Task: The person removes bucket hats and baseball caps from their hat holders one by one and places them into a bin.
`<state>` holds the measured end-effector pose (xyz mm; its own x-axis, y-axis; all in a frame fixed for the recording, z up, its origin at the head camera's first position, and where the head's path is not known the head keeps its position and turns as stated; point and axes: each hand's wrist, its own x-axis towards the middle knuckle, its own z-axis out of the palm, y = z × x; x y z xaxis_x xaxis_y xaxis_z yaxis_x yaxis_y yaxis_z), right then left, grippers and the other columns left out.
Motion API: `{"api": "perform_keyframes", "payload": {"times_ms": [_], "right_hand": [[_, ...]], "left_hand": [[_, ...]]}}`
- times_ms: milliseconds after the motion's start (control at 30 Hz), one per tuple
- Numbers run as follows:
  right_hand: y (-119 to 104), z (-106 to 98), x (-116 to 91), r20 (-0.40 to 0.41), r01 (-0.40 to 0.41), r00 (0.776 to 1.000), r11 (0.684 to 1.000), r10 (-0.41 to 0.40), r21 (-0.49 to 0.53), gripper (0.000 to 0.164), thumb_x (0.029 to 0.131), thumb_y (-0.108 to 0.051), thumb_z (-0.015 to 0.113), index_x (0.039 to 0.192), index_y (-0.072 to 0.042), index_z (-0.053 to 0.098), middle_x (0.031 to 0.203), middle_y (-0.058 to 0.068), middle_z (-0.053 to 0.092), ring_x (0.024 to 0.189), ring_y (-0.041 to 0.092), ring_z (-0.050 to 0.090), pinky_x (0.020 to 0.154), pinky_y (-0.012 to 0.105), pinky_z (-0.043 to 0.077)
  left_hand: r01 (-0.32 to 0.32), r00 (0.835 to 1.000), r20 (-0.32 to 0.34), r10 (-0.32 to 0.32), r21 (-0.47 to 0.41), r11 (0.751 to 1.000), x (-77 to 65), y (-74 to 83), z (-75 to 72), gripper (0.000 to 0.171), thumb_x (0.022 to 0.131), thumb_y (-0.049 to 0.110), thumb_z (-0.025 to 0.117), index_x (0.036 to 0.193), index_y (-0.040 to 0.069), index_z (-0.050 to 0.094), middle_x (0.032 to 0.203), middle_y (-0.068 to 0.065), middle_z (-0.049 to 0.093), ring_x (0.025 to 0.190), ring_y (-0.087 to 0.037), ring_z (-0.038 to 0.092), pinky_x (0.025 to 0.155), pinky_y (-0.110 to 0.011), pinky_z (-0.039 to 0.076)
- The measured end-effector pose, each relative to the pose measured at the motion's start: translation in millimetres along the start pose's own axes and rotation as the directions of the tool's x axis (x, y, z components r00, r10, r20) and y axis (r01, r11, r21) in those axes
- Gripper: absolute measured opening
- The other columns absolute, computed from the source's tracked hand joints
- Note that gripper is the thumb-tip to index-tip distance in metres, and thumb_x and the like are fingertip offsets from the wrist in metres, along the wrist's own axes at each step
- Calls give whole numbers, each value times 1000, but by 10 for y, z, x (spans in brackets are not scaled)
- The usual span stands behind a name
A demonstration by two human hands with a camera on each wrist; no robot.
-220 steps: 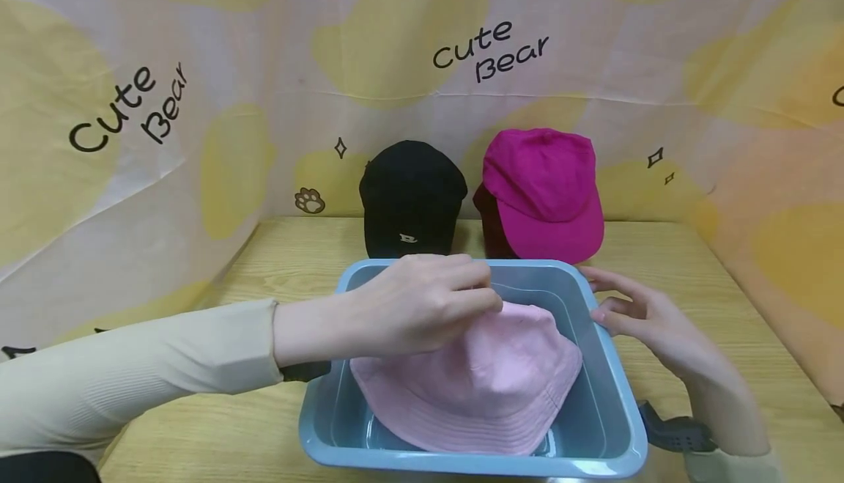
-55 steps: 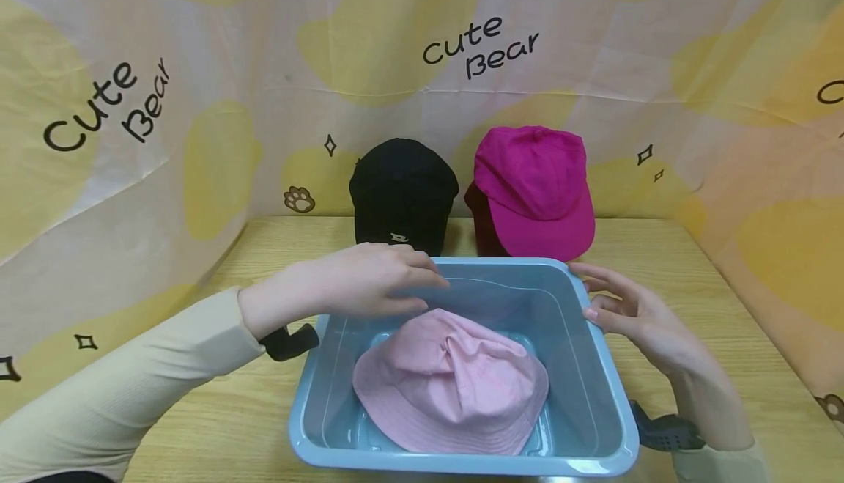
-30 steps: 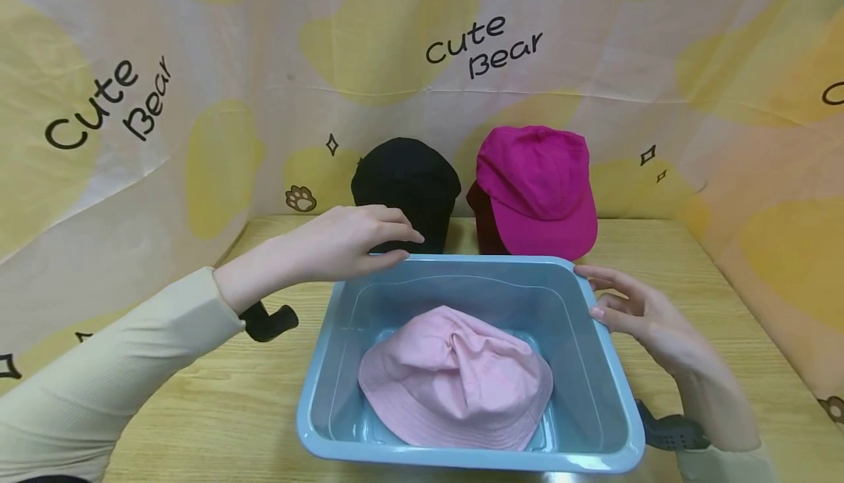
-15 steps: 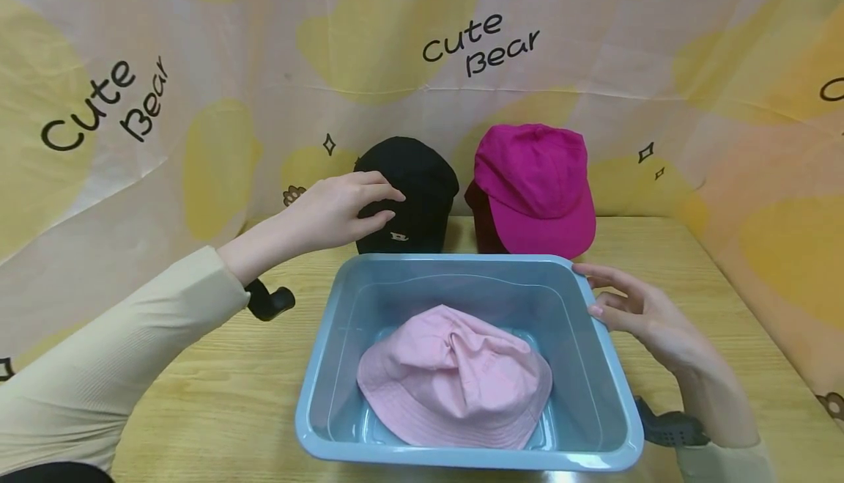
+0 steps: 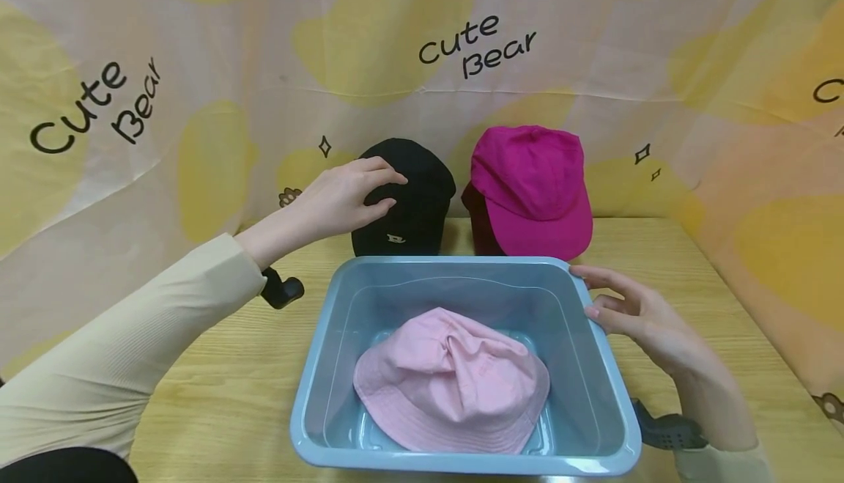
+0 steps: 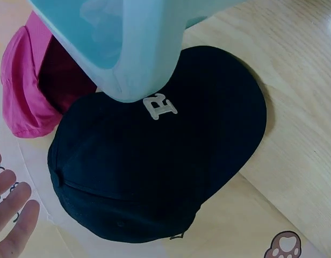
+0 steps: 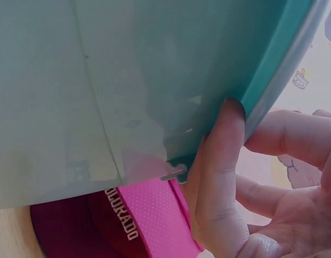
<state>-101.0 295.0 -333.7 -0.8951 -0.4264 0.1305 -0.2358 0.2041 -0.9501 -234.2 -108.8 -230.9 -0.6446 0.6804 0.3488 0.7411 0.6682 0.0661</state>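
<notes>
In the head view my left hand [image 5: 349,193] overlaps the left side of a black baseball cap [image 5: 422,204]. Its fingers are loosely bent and hold nothing. The left wrist view puts those fingertips at the left edge, apart from the black cap [image 6: 128,161] with its light letter. My right hand [image 5: 649,322] grips the far right rim of a blue plastic basin [image 5: 310,373], thumb and fingers on either side in the right wrist view. Inside the basin lies a crumpled pink bucket hat [image 5: 455,388].
Behind the basin, right of the black cap, sits a bright magenta cap [image 5: 534,175] with a dark red cap [image 5: 484,226] partly hidden under it. Everything stands on a wooden table [image 5: 217,388]. A printed cloth [image 5: 369,36] hangs close behind the caps.
My left hand was over the pink bucket hat; it has left the hat in the basin and moved back to the black cap. My right hand keeps its place on the rim.
</notes>
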Motion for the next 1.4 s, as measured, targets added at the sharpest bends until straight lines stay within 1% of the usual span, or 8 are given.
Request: {"api": "perform_keyframes", "payload": {"times_ms": [167, 333, 433, 667, 733, 867, 967, 1400], "right_hand": [[5, 10, 10, 3, 15, 1000, 1000, -15, -2, 52, 94, 5, 47, 144, -3, 37, 127, 1, 51, 81, 17, 67, 76, 28, 54], [7, 13, 3, -18, -11, 1000, 1000, 11, -18, 51, 94, 3, 48, 144, -5, 38, 126, 0, 52, 80, 17, 67, 77, 28, 53], [7, 9, 2, -24, -7, 1000, 1000, 6, -24, 51, 94, 3, 49, 143, -4, 39, 126, -1, 52, 80, 17, 67, 77, 28, 53], [-3, 11, 1, -23, 0, 1000, 1000, 0, -15, 50, 94, 4, 49, 143, -3, 39, 127, -1, 53, 79, 15, 67, 76, 28, 54], [-1, 15, 2, -17, 6, 1000, 1000, -6, -4, 50, 94, 5, 48, 143, -2, 39, 127, 0, 53, 79, 15, 67, 76, 28, 54], [13, 14, -2, -4, 33, 999, 999, -33, 20, 51, 94, 6, 46, 144, -1, 37, 127, 0, 52, 79, 16, 67, 76, 28, 54], [13, 11, -6, -7, 19, 1000, 1000, -19, 23, 51, 94, 6, 47, 144, -2, 37, 128, 0, 52, 79, 14, 67, 75, 28, 54], [-20, 25, -12, -15, -19, 1000, 1000, 19, 19, 51, 95, 3, 48, 144, -4, 37, 128, 2, 51, 80, 14, 67, 75, 29, 54]], "left_hand": [[1, 1000, 0, -1, 25, 1000, 77, -59, 19, 32, 88, 18, 66, 120, 13, 66, 115, -5, 65, 92, -22, 64, 66, -36, 52], [2, 1000, 5, -3, 51, 999, 143, -124, 24, 32, 88, 16, 66, 120, 12, 65, 116, -6, 64, 95, -23, 64, 71, -38, 54], [5, 1000, 11, -5, 58, 998, 170, -150, 27, 33, 88, 16, 66, 120, 11, 65, 116, -6, 64, 96, -24, 64, 75, -39, 54], [4, 1000, 26, -7, 107, 994, 204, -196, 77, 34, 87, 16, 66, 121, 10, 64, 117, -8, 63, 101, -25, 63, 75, -41, 55], [-1, 1000, 21, -2, 118, 993, 209, -212, 92, 34, 87, 15, 66, 121, 10, 64, 118, -9, 63, 103, -26, 62, 76, -42, 55], [-24, 1000, 2, 24, 140, 990, 230, -246, 124, 34, 87, 15, 66, 121, 9, 64, 119, -10, 62, 108, -29, 58, 83, -45, 52], [-33, 999, -6, 35, 153, 988, 251, -281, 152, 35, 88, 16, 67, 122, 9, 63, 121, -11, 61, 112, -31, 56, 86, -47, 49], [-15, 1000, -3, 16, 141, 990, 283, -394, 264, 44, 88, 24, 67, 129, 8, 59, 130, -14, 58, 120, -33, 52, 93, -50, 47]]}}
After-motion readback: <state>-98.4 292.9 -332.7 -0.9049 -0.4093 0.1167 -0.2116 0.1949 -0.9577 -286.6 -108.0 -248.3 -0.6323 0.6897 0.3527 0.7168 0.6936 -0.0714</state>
